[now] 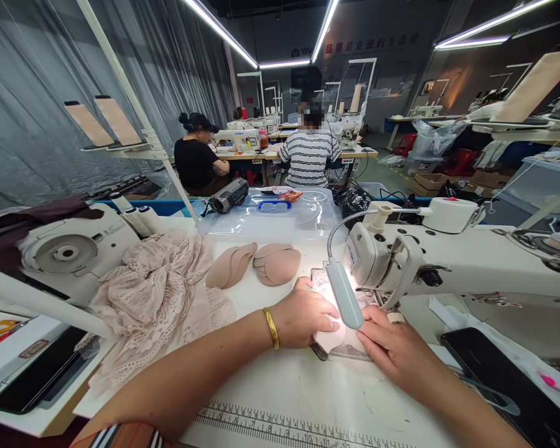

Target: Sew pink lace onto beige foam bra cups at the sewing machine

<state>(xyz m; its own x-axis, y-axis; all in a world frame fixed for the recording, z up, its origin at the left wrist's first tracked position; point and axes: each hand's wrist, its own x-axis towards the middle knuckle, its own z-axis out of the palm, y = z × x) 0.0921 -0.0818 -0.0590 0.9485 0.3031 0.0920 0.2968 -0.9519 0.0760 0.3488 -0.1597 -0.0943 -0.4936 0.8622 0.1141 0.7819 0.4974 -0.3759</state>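
Under the sewing machine head (366, 258), a pale pink fabric piece (330, 339) lies on the machine bed, brightly lit. My left hand (303, 316), with a gold bangle at its wrist, is closed over this piece from the left, fingers curled onto it. From the other side my right hand (394, 342) rests low by the fabric's right edge. Its thumb and forefinger are stretched out and somewhat apart; some fingertips are hidden by the grey lamp (344, 295). The needle area is also behind the lamp. Two stacks of beige cup pieces (231, 266) lie beyond my left hand.
Bunched pink lace (156, 292) covers the table's left side. A clear plastic box (280, 227) stands behind the cup pieces. A printed ruler scale (280, 429) runs along the front edge. A black phone (499, 373) lies at right. Two people sit at machines farther back.
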